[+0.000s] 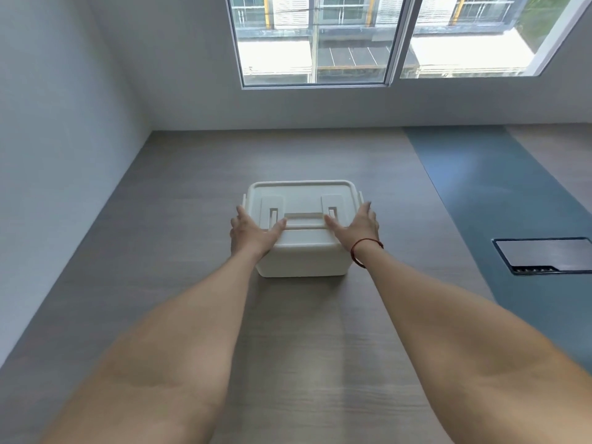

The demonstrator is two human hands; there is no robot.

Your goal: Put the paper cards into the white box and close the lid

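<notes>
The white box point(301, 257) stands in the middle of the wood-grain table point(192, 193), with its lid point(301, 195) lying flat on top. A flat handle sits in the lid's centre. My left hand point(251, 232) rests on the lid's near left corner, thumb toward the handle and fingers down the left side. My right hand point(355, 227) mirrors it on the near right corner, with a red string around the wrist. No paper cards are in sight; the inside of the box is hidden by the lid.
A blue strip point(480, 193) runs along the table's right part, with a grey cable hatch point(544, 254) set in it. A white wall bounds the left, and a wall with a window point(384, 40) the far side.
</notes>
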